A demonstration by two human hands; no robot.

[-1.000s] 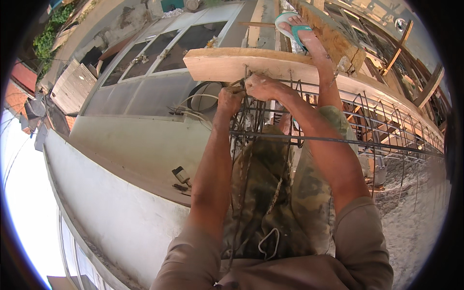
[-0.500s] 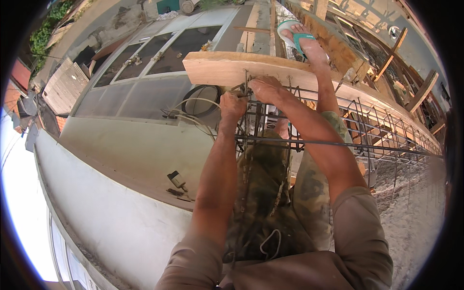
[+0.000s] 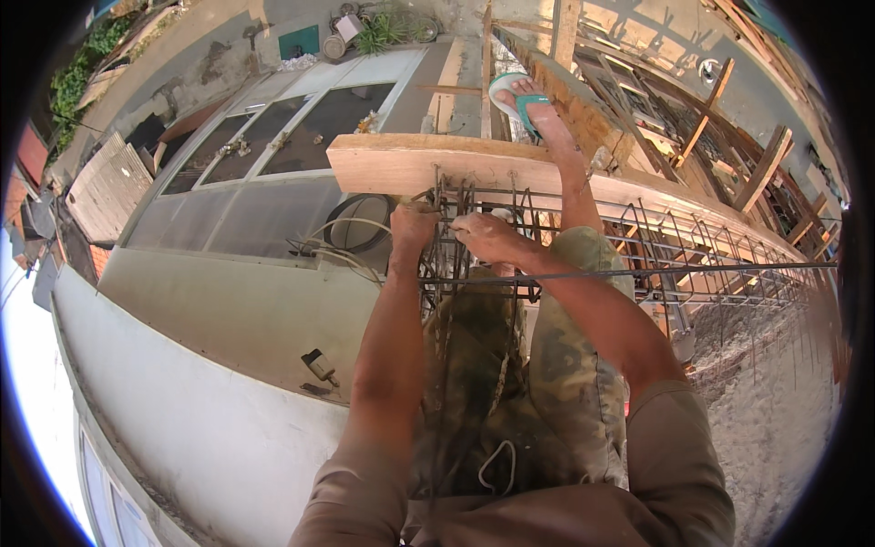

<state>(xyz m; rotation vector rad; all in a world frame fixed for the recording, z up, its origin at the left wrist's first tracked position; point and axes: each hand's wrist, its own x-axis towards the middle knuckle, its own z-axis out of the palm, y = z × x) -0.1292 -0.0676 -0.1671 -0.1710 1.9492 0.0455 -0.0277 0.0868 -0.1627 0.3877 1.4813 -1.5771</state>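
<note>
My left hand [image 3: 415, 226] is closed at the left end of a steel rebar cage [image 3: 638, 284], just below a wooden board [image 3: 437, 162]. Close to its right, my right hand [image 3: 485, 237] has its fingers pinched together among the upright bars. Whatever either hand holds is too small or hidden to make out. One long thin rebar [image 3: 711, 268] crosses above my right forearm and runs off to the right. The cage passes in front of my legs, in camouflage trousers [image 3: 570, 365].
Left of the hands lie a coil of dark hose [image 3: 372, 239] and pale cables [image 3: 351, 260]. A brush-like tool [image 3: 319, 365] rests on the ledge below. My sandalled foot [image 3: 524, 96] stands by a timber beam [image 3: 583, 109]. Loose planks [image 3: 706, 114] fill the far right.
My right hand has come away from the board's lower edge, back toward me, and is now lower among the bars. The left hand stays about where it was. The whole view has shifted slightly.
</note>
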